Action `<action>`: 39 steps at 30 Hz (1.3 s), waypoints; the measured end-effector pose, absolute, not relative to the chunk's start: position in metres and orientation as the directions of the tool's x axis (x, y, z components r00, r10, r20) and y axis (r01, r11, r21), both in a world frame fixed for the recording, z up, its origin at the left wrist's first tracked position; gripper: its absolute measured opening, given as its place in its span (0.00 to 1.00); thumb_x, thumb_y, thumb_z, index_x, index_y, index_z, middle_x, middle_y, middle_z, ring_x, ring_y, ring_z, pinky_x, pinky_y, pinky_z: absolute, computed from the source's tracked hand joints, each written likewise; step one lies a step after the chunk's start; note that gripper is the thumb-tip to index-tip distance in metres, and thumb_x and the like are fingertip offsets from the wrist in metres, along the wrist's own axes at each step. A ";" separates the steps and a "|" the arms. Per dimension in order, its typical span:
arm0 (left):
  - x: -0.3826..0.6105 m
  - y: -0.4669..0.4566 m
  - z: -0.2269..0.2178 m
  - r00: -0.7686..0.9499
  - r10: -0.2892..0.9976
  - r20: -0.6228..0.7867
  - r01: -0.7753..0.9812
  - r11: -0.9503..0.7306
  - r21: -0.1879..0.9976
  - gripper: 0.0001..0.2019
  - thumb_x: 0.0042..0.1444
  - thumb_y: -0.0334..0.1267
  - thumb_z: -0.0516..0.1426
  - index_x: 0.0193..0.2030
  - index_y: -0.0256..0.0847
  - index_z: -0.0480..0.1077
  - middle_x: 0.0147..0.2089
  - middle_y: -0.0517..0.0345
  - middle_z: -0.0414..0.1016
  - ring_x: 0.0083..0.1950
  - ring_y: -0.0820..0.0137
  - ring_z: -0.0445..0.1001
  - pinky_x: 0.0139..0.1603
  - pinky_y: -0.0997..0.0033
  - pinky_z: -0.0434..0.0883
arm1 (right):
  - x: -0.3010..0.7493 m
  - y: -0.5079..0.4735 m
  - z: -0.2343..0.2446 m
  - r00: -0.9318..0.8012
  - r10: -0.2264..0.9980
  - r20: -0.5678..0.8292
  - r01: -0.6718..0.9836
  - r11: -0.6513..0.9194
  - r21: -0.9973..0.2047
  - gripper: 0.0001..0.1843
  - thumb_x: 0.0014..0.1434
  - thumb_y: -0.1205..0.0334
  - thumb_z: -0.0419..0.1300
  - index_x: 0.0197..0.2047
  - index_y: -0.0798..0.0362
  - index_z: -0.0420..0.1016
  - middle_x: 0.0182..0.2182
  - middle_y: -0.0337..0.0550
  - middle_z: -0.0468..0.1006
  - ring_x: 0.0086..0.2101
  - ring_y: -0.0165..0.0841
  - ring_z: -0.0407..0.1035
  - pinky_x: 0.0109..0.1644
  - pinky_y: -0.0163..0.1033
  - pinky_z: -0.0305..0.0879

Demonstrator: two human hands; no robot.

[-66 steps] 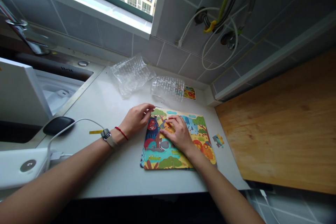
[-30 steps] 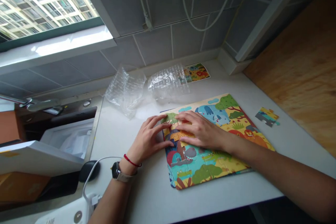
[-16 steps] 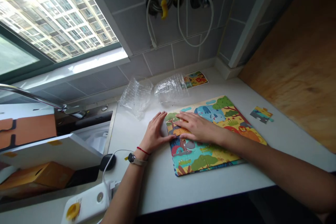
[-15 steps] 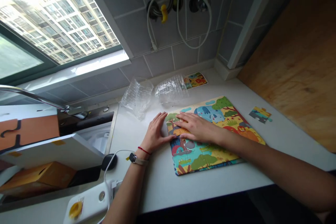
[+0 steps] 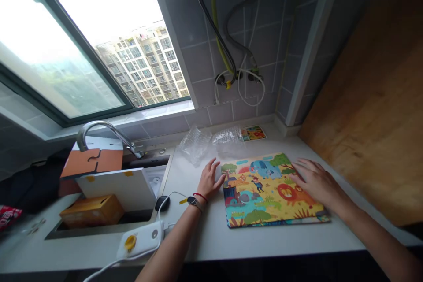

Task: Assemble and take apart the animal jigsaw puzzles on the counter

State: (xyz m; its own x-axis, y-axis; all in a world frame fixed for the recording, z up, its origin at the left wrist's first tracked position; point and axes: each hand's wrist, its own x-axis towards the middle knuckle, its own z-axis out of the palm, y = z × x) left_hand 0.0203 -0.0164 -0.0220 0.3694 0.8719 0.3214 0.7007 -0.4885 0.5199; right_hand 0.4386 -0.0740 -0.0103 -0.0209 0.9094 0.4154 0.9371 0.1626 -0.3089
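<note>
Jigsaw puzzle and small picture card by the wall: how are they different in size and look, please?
The jigsaw puzzle is far larger than the small picture card. The puzzle lies towards the front of the counter under the right hand, while the card lies back by the wall tiles, beside the bubble wrap. The puzzle's cut lines show; on the card none can be made out. Both lie flat and show bright animal scenes.

Left hand (image 5: 209,180) and right hand (image 5: 315,182), seemingly splayed
</note>
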 end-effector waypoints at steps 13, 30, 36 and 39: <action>0.022 -0.020 -0.023 0.285 0.861 0.421 0.740 -0.477 0.475 0.15 0.69 0.47 0.55 0.56 0.42 0.73 0.71 0.40 0.65 0.68 0.49 0.71 0.67 0.46 0.71 | 0.485 -0.120 -0.055 0.220 0.796 0.564 0.884 0.083 -0.461 0.36 0.62 0.28 0.51 0.36 0.50 0.86 0.42 0.60 0.86 0.43 0.55 0.81 0.49 0.59 0.80; 0.012 -0.157 -0.001 0.145 0.908 0.394 0.604 -0.397 0.691 0.11 0.70 0.39 0.53 0.52 0.47 0.75 0.62 0.48 0.76 0.63 0.58 0.76 0.64 0.52 0.75 | 0.484 -0.145 -0.025 0.586 0.724 0.365 0.499 0.033 -0.866 0.40 0.43 0.19 0.64 0.31 0.53 0.79 0.31 0.58 0.84 0.32 0.52 0.81 0.37 0.53 0.81; -0.013 -0.209 -0.004 0.121 0.940 0.319 0.636 -0.320 0.702 0.11 0.69 0.41 0.55 0.51 0.47 0.77 0.60 0.49 0.78 0.60 0.58 0.78 0.61 0.55 0.77 | 0.417 -0.156 -0.015 0.589 0.788 0.180 0.322 -0.025 -0.947 0.31 0.48 0.33 0.70 0.37 0.55 0.83 0.33 0.54 0.87 0.36 0.48 0.82 0.39 0.45 0.81; -0.013 -0.205 0.001 0.134 0.939 0.317 0.633 -0.327 0.701 0.11 0.69 0.42 0.55 0.52 0.47 0.77 0.58 0.49 0.79 0.59 0.58 0.78 0.61 0.56 0.77 | 0.361 -0.158 -0.001 0.453 0.874 0.177 0.323 0.024 -0.946 0.26 0.54 0.38 0.69 0.39 0.56 0.84 0.36 0.53 0.87 0.39 0.47 0.83 0.45 0.47 0.81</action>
State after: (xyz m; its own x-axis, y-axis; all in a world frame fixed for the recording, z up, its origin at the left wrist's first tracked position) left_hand -0.0129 -0.2046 0.0007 0.1344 0.9390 0.3167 0.6332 -0.3272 0.7014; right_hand 0.3607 -0.1584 -0.0005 0.4534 0.8736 0.1770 0.3232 0.0239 -0.9460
